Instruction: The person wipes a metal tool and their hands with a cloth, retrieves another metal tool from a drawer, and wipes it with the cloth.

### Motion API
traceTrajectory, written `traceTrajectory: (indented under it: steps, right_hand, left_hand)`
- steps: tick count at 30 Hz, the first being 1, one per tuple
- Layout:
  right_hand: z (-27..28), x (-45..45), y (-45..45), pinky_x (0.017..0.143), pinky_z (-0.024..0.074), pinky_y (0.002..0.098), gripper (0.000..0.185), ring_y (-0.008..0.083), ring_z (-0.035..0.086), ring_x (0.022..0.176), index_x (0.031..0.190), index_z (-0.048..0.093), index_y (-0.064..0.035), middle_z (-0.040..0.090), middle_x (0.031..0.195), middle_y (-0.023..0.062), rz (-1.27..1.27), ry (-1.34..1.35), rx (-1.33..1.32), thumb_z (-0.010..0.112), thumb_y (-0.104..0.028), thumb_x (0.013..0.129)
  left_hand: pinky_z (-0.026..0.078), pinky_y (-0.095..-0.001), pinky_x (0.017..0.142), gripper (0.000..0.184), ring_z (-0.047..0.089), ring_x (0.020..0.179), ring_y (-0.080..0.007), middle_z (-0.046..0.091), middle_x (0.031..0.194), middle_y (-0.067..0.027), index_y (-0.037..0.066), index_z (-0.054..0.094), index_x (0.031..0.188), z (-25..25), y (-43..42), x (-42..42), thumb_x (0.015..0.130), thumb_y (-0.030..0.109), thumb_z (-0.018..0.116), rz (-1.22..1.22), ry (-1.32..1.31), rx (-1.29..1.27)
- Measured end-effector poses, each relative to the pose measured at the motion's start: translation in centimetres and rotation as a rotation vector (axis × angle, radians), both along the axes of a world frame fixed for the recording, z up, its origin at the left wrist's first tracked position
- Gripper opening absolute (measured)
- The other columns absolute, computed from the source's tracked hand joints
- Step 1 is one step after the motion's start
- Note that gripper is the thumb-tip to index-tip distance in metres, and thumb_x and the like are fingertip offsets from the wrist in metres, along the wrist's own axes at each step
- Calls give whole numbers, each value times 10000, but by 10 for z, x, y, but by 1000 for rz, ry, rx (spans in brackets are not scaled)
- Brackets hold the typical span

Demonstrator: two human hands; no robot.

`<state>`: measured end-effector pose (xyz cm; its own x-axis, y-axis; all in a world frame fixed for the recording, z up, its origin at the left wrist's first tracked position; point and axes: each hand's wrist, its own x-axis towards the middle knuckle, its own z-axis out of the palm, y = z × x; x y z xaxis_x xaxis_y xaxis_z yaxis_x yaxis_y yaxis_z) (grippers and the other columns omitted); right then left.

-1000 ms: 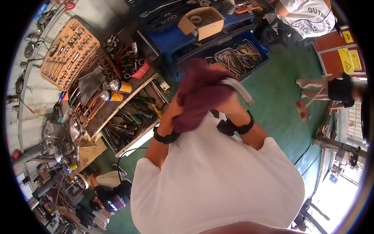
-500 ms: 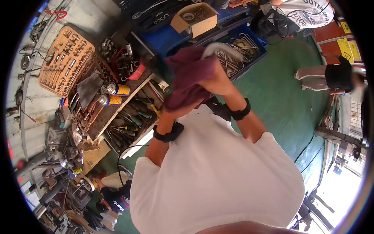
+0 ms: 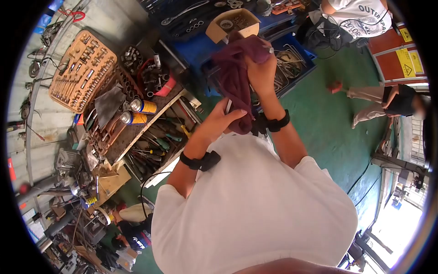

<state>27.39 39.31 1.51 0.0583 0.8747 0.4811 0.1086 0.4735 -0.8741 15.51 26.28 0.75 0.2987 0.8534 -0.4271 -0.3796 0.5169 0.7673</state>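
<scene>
A maroon cloth [image 3: 233, 68] hangs bunched between my hands, in front of the blue tool drawers. My left hand [image 3: 221, 121] grips its lower end, with the thumb across the cloth and a bit of a pale metal piece showing beside the fingers. Higher up and to the right, my right hand [image 3: 262, 75] is closed around the upper part of the cloth, where a small shiny tip sticks out. Most of the metal piece is hidden by the cloth. Behind the cloth's top stands an open cardboard box [image 3: 248, 31] with small parts.
An open blue drawer [image 3: 305, 68] holds bent hex keys. On the left are a workbench [image 3: 132, 141], an orange socket set [image 3: 82, 71], two spray cans [image 3: 143, 106] and a red tray [image 3: 166, 86]. People are at the top right, right [image 3: 397, 100] and lower left [image 3: 134, 233].
The right hand has moved up with the cloth, and the left hand has come up at its lower end. The curved metal piece is now mostly covered. The person at right has shifted stance.
</scene>
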Motion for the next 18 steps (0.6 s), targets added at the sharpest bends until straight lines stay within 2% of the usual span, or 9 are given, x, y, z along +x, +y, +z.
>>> traceTrajectory:
  steps: [2,4,5,8,10,11,13,17,18]
  right_hand:
    - [2,1,-1,818,509,292,350,159,646,925,1116,608,20,684,1006,106,-4,111,6,708,18,781]
    - [5,4,-7,891,487,286,475,157,612,1009,1195,565,-6,649,1100,96,22,77,20,753,-4,759]
    - [6,4,-9,891,487,286,475,157,612,1009,1195,565,-6,649,1100,96,25,74,20,753,-4,759]
    - [9,8,-10,855,495,284,451,144,607,958,1135,573,-7,651,1041,79,-60,-19,109,782,-19,735]
    - [7,19,-4,806,515,318,432,264,656,910,1085,578,-23,644,1028,148,-44,-254,300,781,-4,704]
    - [8,24,-3,806,515,318,432,264,656,910,1085,578,-23,644,1028,148,-48,-254,301,781,-4,704]
    - [17,31,-3,723,502,284,409,176,610,815,1042,566,-22,622,916,92,42,-348,570,791,-1,701]
    - [23,38,-3,691,503,286,371,200,618,788,986,586,-23,613,869,99,109,-366,637,795,-7,680]
    - [23,39,-5,712,510,306,368,225,625,791,972,600,-27,615,850,100,173,-331,546,796,-17,660]
  left_hand:
    - [438,-183,502,414,621,804,-81,637,1029,-45,50,489,1224,9,-4,2,882,166,690,-4,-75,-23]
    - [362,-185,445,388,573,687,-52,622,943,-18,57,498,1220,12,-6,3,902,187,677,-5,-2,-7]
    - [362,-185,445,388,573,687,-52,622,943,-18,57,498,1220,12,-6,1,902,187,677,-1,-5,-6]
    - [261,-198,415,366,445,544,-23,562,807,34,84,500,1228,11,-8,-10,922,205,659,-100,-11,-21]
    - [196,-209,419,356,314,485,-13,487,721,66,106,501,1240,8,-8,-18,934,218,646,-180,-49,-65]
    - [196,-209,419,356,314,485,-13,487,721,66,106,501,1240,8,-8,-22,934,218,646,-184,-49,-64]
    - [236,-207,419,393,330,517,-20,552,822,39,91,483,1271,12,-10,-31,940,238,636,-241,-24,-74]
    - [274,-201,434,415,384,551,-19,574,855,28,70,484,1293,10,-14,-41,946,248,627,-258,11,1]
    - [331,-209,478,431,429,600,-33,588,874,18,54,488,1296,8,-14,-42,944,256,632,-242,125,51]
